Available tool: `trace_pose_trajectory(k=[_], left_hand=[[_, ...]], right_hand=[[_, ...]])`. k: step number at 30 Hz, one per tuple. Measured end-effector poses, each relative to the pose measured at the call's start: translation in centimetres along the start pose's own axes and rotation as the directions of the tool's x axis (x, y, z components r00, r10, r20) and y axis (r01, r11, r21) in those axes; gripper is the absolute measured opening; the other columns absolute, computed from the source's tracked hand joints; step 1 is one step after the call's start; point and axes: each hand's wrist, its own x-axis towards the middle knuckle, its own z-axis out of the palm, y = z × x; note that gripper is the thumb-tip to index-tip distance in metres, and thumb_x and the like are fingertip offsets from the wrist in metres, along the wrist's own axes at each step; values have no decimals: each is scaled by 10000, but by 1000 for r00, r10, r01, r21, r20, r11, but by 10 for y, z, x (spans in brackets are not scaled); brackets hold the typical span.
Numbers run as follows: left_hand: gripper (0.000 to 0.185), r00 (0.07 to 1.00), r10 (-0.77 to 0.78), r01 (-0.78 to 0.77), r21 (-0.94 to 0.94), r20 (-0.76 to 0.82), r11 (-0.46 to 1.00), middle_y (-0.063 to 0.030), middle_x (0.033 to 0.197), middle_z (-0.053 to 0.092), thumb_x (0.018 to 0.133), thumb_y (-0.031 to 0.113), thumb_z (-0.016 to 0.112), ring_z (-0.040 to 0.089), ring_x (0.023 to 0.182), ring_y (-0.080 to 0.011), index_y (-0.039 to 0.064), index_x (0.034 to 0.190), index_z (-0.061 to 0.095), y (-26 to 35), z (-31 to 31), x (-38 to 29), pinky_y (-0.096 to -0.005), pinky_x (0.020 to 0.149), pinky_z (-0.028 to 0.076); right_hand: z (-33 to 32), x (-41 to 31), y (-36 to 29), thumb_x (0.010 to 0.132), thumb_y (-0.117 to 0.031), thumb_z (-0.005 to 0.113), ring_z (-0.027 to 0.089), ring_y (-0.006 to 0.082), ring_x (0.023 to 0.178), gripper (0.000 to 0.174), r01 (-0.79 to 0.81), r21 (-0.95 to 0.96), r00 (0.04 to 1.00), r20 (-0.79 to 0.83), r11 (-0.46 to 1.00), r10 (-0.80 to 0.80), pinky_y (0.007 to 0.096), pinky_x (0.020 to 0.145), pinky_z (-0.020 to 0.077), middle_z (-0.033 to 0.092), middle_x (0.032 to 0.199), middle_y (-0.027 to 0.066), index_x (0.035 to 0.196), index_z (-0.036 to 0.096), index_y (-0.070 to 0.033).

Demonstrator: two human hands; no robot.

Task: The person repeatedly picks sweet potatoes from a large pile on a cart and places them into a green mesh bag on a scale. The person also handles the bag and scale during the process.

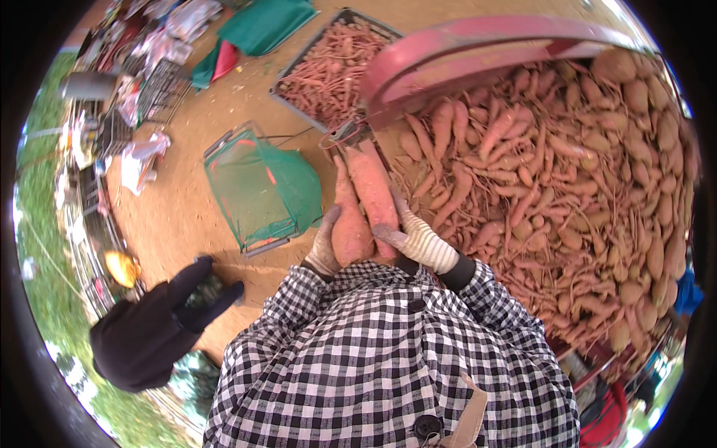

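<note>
Two large pink-skinned sweet potatoes are held together in front of my chest. My left hand (326,242), in a pale glove, grips the rounded sweet potato (352,235) from its left side. On the other side my right hand (417,235), in a striped knit glove with a grey thumb, clasps the longer sweet potato (371,187). Its thumb lies across the lower end. Close to my right hand spreads a big heap of sweet potatoes (526,196), many with thin roots. The undersides of the held ones are hidden.
A red metal rim (482,42) borders the heap. Beyond it a dark crate (291,70) holds thin sweet potatoes. Left of my hands, a green mesh bag (263,190) sits on the dirt ground (185,207) with a frame about its mouth. A person in dark clothing (145,336) bends at lower left.
</note>
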Motion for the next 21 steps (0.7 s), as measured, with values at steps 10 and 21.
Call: trace_pose_trajectory(k=[10,21], left_hand=[[760,899,346,-391,-136,-269,910,-110,1525,348,924,650,370,387,1369,-299,148,1491,304,122,-129,-58,-556,1140,274],[618,910,95,-201,-229,-404,952,-159,1490,411,984,461,435,377,1385,-335,30,1424,393,68,-140,12,-505,1102,353]], right_hand=[[146,149,-13,891,-473,620,600,320,1105,774,-189,-149,843,482,971,238,383,962,467,618,1189,241,1480,307,-81],[-62,-17,131,865,-270,598,685,344,868,321,-379,-143,906,-258,914,335,403,782,535,695,923,213,1053,686,-25]])
